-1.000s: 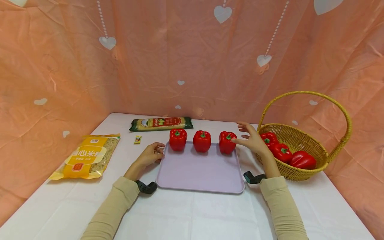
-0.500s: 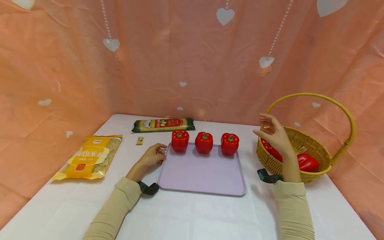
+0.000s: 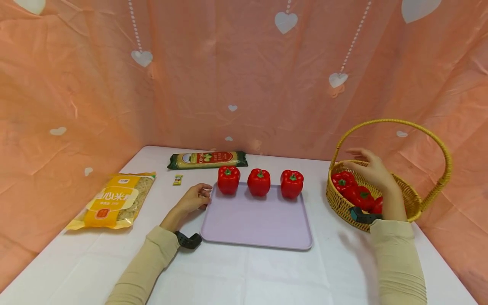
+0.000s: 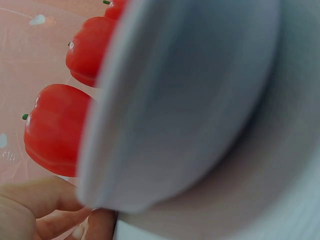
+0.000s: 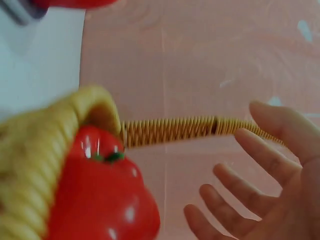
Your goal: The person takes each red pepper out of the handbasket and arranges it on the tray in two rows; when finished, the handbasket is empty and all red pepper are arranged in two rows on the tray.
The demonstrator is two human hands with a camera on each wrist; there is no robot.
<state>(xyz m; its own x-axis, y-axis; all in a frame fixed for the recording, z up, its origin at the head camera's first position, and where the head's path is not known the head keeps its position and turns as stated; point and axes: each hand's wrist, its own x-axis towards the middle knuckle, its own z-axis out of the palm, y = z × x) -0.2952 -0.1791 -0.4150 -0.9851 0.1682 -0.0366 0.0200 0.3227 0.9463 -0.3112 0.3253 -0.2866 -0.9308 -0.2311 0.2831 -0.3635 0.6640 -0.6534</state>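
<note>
My left hand [image 3: 192,198] is at the left edge of the lilac tray [image 3: 257,220]; in the left wrist view its bent fingers [image 4: 62,222] grip the tray's rim near a corner. Three red bell peppers stand upright along the tray's far side: a left one [image 3: 228,181], a middle one [image 3: 259,183] and a right one [image 3: 292,185]. Over the wicker basket [image 3: 337,207], under its handle, my right hand [image 3: 371,171] hovers with spread fingers and holds nothing. Red bell peppers [image 3: 344,182] lie in the basket, partly hidden by my right forearm.
The basket's tall arched handle [image 3: 394,121] rises around my right hand. At the back lies a long green-ended pasta pack [image 3: 207,159], with a small yellow packet [image 3: 177,179] before it. A yellow bag [image 3: 112,201] lies at the left. Pink cloth [image 3: 244,76] hangs behind.
My right hand has left the right pepper on the tray and moved rightward over the basket. The left hand has stayed at the tray edge; the view has shifted slightly.
</note>
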